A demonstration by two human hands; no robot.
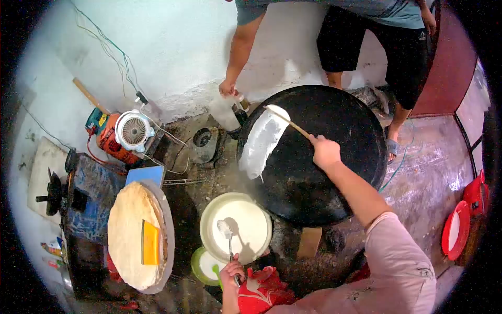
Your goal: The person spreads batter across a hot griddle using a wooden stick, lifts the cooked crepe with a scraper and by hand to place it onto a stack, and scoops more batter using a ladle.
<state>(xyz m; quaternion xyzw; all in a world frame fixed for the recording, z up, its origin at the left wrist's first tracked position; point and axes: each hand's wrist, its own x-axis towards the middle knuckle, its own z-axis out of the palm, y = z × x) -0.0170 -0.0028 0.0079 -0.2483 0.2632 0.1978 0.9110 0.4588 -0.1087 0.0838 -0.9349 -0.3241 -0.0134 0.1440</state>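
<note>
My right hand is closed around the wooden handle of a batter spreader. Its blade touches a streak of white batter on the left side of a large black round griddle. Closer to me, my left hand grips the metal handle of a ladle. The ladle's coated bowl end is over a wide tub of white batter. Beside that hand is a smaller green bowl with white contents and a green utensil.
A stack of thin flatbreads bears a yellow scraper at left. Behind it are a blower and an orange cylinder. A co-worker's hand reaches beside the griddle near a whitish haze. A red basin is at far right.
</note>
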